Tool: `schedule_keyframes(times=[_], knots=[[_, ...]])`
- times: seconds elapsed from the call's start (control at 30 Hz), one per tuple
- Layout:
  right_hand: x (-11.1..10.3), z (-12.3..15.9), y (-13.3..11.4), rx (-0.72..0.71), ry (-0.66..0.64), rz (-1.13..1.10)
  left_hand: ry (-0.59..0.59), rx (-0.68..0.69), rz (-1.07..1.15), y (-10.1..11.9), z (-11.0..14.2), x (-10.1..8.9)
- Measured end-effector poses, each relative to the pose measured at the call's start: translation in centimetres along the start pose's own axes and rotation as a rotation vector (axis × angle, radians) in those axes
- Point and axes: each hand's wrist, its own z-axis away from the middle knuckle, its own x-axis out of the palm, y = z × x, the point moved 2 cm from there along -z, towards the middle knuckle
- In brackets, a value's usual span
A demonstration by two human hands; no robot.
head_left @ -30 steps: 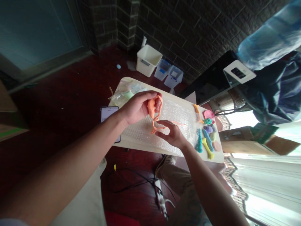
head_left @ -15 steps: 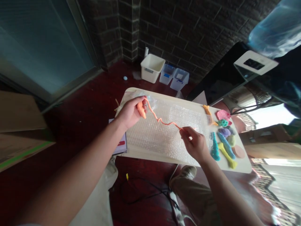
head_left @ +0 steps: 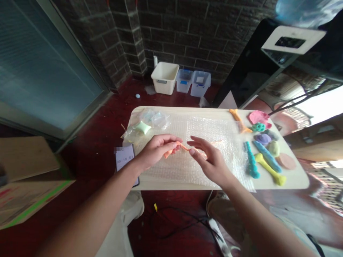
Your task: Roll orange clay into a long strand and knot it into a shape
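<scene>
My left hand (head_left: 158,151) is closed around a lump of orange modelling clay (head_left: 168,153), over the middle of the table. A thin orange strand (head_left: 184,146) runs from its fingertips across to my right hand (head_left: 210,157). That hand has its thumb against the strand and its other fingers stretched loosely above; the exact grip is partly hidden. Loose strand parts show past the right fingers, above the bubble wrap (head_left: 177,171).
Clay shapes lie at the table's right end: a yellow bone (head_left: 269,169), a teal stick (head_left: 251,160), a pink piece (head_left: 258,117) and several others. A phone (head_left: 124,157) with a timer, a green packet (head_left: 142,127) and clear plastic (head_left: 160,119) are at the left. Bins (head_left: 165,85) stand behind.
My hands have come closer together and the strand between them is shorter. My left hand has moved down and toward the middle, uncovering the green packet. The camera view has shifted.
</scene>
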Motion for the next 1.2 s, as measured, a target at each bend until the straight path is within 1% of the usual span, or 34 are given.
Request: schedule_keyframes(times=[0.07, 0.13, 0.2, 0.3, 0.37, 0.47, 0.6, 0.7, 0.77, 0.83, 0.93, 1.0, 1.03, 1.1, 1.2], knots=[[1.6, -0.5, -0.1, 0.02, -0.05, -0.138, -0.006, 0.039, -0.047, 0.5, 0.2, 0.7], [2.6, -1.1, 0.2, 0.017, -0.038, -0.213, -0.005, 0.074, -0.064, 0.8, 0.1, 0.9], [2.9, -1.6, 0.6, 0.013, -0.009, -0.261, 0.005, 0.095, -0.094, 0.7, -0.1, 0.7], [2.9, -2.3, 1.1, 0.001, -0.002, -0.288, 0.036, 0.123, -0.17, 0.3, -0.6, -0.1], [2.7, -2.7, 1.2, -0.002, 0.002, -0.25, 0.064, 0.144, -0.232, 0.1, -0.8, -0.6], [2.3, -3.2, 1.0, -0.019, 0.031, -0.135, 0.108, 0.18, -0.313, 0.0, -1.1, -1.1], [2.2, -3.5, 0.7, -0.073, 0.047, -0.012, 0.163, 0.24, -0.399, 0.5, -1.3, -1.0], [2.3, -3.5, 0.9, -0.067, 0.05, -0.012, 0.176, 0.254, -0.427, 0.6, -1.5, -0.8], [2.4, -3.5, 1.1, -0.057, 0.062, -0.064, 0.151, 0.236, -0.421, 0.4, -1.7, -0.7], [2.3, -3.6, 1.1, -0.091, 0.062, -0.084, 0.11, 0.198, -0.349, 0.1, -1.8, -0.7], [1.9, -3.9, 0.7, -0.218, 0.027, 0.009, 0.046, 0.09, -0.188, -0.4, -2.1, -0.8], [1.6, -4.1, 0.5, -0.274, 0.01, 0.082, 0.004, 0.025, -0.141, -0.7, -2.1, -0.9], [1.5, -4.2, 0.4, -0.282, 0.007, 0.107, -0.014, 0.011, -0.144, -0.8, -2.1, -0.9], [1.2, -4.2, 0.4, -0.278, 0.007, 0.145, -0.021, 0.028, -0.185, -1.0, -2.2, -0.9], [1.1, -4.0, 0.6, -0.257, 0.025, 0.175, 0.024, 0.091, -0.324, -1.3, -2.2, -1.0]])
